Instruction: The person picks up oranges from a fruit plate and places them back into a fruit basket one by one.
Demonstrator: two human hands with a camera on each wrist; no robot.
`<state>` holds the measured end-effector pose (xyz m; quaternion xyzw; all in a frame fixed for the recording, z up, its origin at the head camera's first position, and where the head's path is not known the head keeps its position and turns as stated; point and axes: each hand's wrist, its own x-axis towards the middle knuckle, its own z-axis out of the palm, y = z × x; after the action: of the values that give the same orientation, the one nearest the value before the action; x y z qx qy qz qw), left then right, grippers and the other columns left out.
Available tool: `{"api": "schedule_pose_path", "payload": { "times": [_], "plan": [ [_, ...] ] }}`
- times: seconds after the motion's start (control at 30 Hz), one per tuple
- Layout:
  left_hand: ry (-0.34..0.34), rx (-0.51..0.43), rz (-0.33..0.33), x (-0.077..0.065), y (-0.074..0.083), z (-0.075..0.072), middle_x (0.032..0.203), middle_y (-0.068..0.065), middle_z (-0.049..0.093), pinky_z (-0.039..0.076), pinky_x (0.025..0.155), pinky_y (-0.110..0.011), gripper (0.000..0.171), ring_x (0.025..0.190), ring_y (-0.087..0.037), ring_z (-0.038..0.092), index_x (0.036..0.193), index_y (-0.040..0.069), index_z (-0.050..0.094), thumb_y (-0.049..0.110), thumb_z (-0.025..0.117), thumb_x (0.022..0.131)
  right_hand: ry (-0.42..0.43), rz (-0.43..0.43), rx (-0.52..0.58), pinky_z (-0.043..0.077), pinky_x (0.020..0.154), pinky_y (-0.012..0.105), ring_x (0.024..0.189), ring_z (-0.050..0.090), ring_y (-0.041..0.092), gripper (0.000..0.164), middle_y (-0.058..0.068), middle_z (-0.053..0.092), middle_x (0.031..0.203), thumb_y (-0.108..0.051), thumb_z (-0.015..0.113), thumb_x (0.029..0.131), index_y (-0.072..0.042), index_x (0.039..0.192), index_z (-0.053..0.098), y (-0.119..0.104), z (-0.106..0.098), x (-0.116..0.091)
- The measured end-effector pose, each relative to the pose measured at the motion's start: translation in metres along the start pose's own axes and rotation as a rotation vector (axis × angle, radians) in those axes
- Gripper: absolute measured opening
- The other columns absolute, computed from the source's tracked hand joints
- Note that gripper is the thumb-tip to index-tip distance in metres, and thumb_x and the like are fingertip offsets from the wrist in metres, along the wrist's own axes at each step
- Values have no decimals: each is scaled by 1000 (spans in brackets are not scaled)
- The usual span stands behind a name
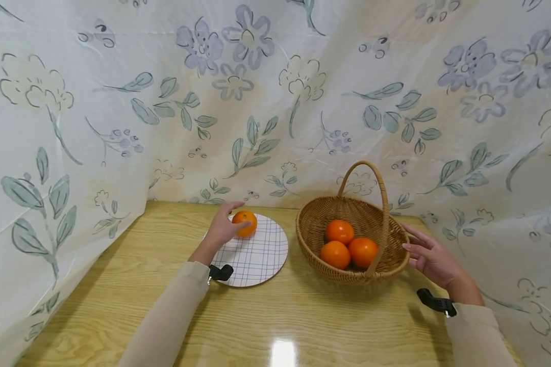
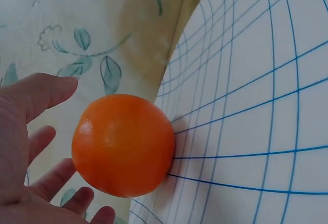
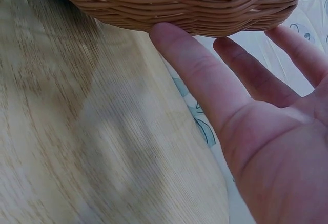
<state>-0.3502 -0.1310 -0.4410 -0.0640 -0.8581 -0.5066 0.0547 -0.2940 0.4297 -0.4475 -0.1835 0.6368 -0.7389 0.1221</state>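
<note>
An orange [image 1: 245, 224] sits near the back of a round white plate [image 1: 261, 262] with a blue grid pattern. My left hand [image 1: 222, 228] is spread around this orange from the left. In the left wrist view the thumb is clear of the fruit, while a fingertip comes right up to its lower side. To the right stands a brown wicker basket [image 1: 313, 220] with a tall arched handle, holding three more oranges [image 1: 335, 255]. My right hand [image 1: 433, 259] reaches to the basket's right side, its extended fingertips [image 3: 166, 32] right at the woven wall.
Plate and basket stand side by side near the back of a light wooden table [image 1: 275, 316]. A floral curtain [image 1: 266, 117] hangs close behind and along both sides. Black straps with small devices sit on both wrists.
</note>
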Motion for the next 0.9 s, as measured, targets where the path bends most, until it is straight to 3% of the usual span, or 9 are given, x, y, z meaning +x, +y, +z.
{"api": "schedule_pose_path", "payload": {
  "times": [0.47,0.9],
  "plan": [
    [-37,-102,-69,-2,-21,7,158,-9,40,46,112,-52,72,130,-36,49,152,18,45,12,79,90,-10,-18,6,60,91,36,118,69,18,65,-6,57,142,3,37,108,-9,165,9,4,3,-5],
    [-22,-106,-91,-3,-19,10,154,-12,42,44,115,-53,70,128,-37,50,150,16,47,13,80,89,-10,-15,10,60,91,36,119,69,18,65,-7,57,142,4,37,108,-11,166,10,3,4,-7]
  ]
}}
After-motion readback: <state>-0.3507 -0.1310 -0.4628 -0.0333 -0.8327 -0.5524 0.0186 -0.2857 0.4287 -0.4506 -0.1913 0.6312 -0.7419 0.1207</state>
